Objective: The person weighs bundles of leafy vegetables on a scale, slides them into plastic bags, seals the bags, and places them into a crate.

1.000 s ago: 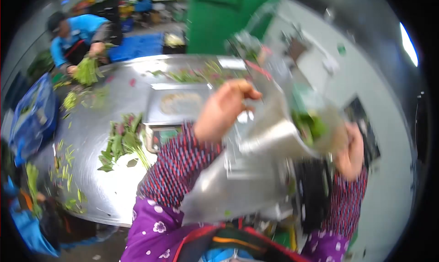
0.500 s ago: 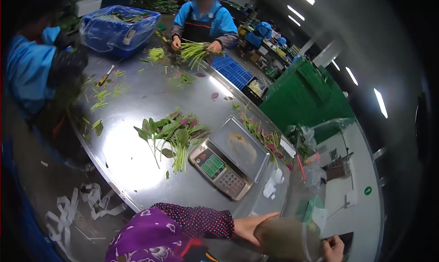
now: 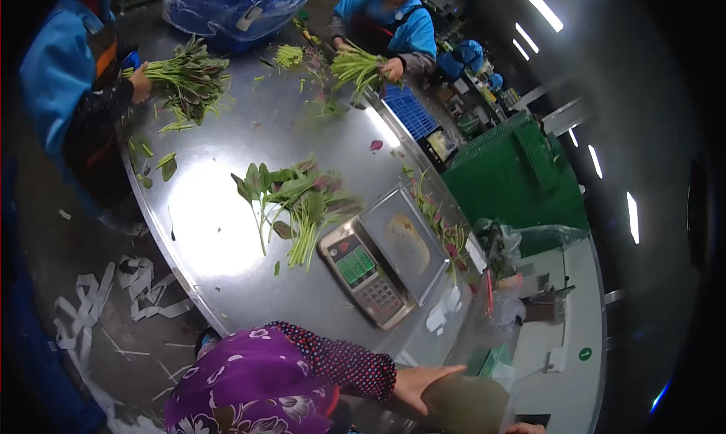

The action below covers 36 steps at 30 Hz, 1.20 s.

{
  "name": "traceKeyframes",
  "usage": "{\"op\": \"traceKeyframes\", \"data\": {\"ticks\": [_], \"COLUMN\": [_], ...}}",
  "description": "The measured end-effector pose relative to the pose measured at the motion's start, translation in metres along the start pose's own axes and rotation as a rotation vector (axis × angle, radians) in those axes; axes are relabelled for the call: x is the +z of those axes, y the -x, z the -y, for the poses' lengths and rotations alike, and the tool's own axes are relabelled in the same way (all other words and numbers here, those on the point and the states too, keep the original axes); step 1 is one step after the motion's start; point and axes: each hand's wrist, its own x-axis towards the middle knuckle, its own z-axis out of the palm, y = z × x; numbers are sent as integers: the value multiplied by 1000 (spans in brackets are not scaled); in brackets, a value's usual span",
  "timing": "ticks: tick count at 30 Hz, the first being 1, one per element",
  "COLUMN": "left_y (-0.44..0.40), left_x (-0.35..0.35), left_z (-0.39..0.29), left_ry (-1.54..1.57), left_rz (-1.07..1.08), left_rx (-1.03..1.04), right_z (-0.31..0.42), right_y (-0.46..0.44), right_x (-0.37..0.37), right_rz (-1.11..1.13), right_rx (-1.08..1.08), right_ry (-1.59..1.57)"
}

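My left hand [image 3: 418,386] is at the bottom of the view, below the scale, coming out of a dark dotted cuff. It is curved against a rounded brown-green object [image 3: 467,405], too blurred to name, with one digit stretched over its top. My right hand [image 3: 525,429] shows only as a sliver at the bottom edge, to the right of that object; its fingers are mostly hidden. A digital scale [image 3: 370,283] with a lit green display and a bare, stained pan lies ahead of my left hand. Left of it lies a loose pile of leafy greens [image 3: 299,207].
Two people in blue handle bunches of greens [image 3: 189,78] across the metal table [image 3: 219,146]. A plastic-lined blue crate [image 3: 234,14] stands at the far side. Stems lie along the right edge, near a green crate [image 3: 514,184]. White strips [image 3: 151,286] litter the floor.
The camera view has shifted. My right hand has dropped almost out of frame, while my left stays on the blurred object. The person at left now holds out a leafy bunch.
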Motion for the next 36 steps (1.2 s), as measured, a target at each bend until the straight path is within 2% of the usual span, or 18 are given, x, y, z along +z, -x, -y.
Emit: {"op": "traceKeyframes", "data": {"ticks": [4,7,8,10,11,14,16,18,22,24,27,28,29,30,32,33,35,36], "left_y": [1,-2,-4,-15,-20,-54,-87,-115,-91,-24,106,142,165,178,189,196,218,229], "left_x": [-1,-1,-2,-17,-12,15,23,43,57,35,-7,-23,-33,-29,-8,-1,19,23], "left_z": [-7,-5,-9,-14,4,74,107,101,81,79,96,81,68,65,45,53,82,93], "left_ry": [25,-20,-50,-140,-77,72,50,28,-196,-405,-650,-624,-594,-714,-816,-673,-410,-442], "left_rz": [22,-32,-4,54,56,95,12,-67,223,230,402,503,591,603,-185,-94,51,150], "left_rx": [-79,-11,-60,-147,-109,-425,-257,104,686,741,541,347,79,-271,-572,-776,-1182,-1141], "right_z": [3,-14,-35,-52,-58,-70,-79,-90,-127,-150,-192,-201,-208,-221,-214,-203,-192,-230], "right_y": [5,1,5,12,13,-2,-21,-41,-84,-106,-147,-167,-175,-182,-192,-207,-220,-236], "right_x": [10,15,-1,-7,-8,4,16,29,61,83,131,159,181,201,236,257,268,296], "right_rz": [-92,-292,-492,-722,-793,-901,-954,-1016,-1176,-1280,-1317,-1250,-1206,-1168,-1121,-1158,-810,-564], "right_rx": [-76,-265,-348,-349,-337,-316,-314,-333,-339,-314,-190,-197,-170,-119,7,-247,-479,-590], "right_ry": [195,308,494,547,541,461,402,353,254,255,150,-388,-601,-657,-423,-430,204,122]}}
